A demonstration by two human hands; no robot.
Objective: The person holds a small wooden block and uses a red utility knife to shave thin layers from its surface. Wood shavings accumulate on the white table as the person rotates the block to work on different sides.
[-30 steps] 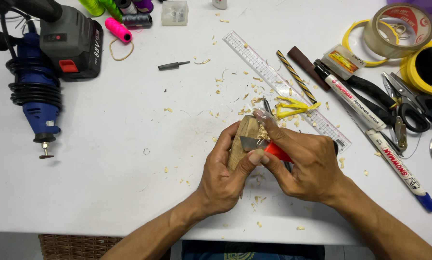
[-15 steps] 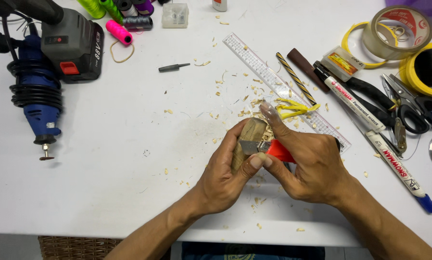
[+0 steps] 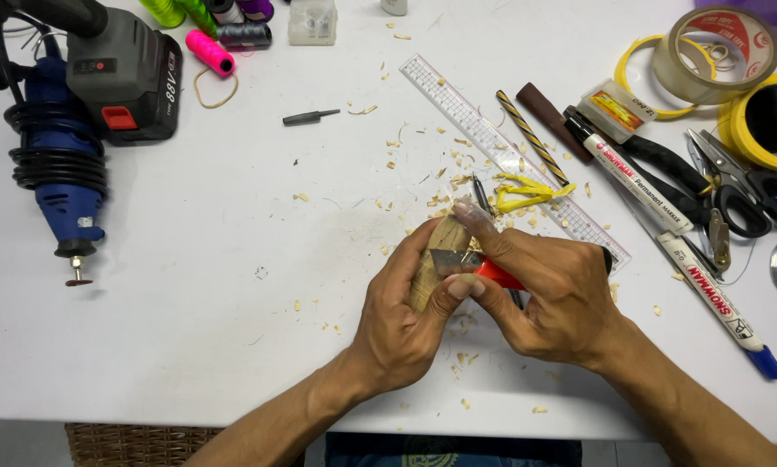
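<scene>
Honestly, from my feed this is whittling mid-stroke: my left hand [image 3: 401,324] is wrapped tight around a small pale wooden block [image 3: 434,264], thumb pressed up against its near side, holding it just above the white table [image 3: 233,285] near the front edge. My right hand [image 3: 549,298] is closed on a red-handled knife [image 3: 492,273], with the flat metal blade [image 3: 452,259] laid across the block and my index finger stretched over the top of the wood. Both grips look fully closed, no slack in either. Pale shavings [image 3: 423,186] are scattered over the table beyond my hands, up toward a clear ruler [image 3: 458,108] lying diagonally. If you ask me, the trick at this step is shallow cuts: keep the blade at a low angle, let the left thumb steady the push, and keep all fingertips behind the edge, since that thumb sits very close to the blade and a slip would go straight into it. Off to the left sits a blue rotary tool [image 3: 55,190], well clear; markers, scissors and rolls of tape are over on the right.
</scene>
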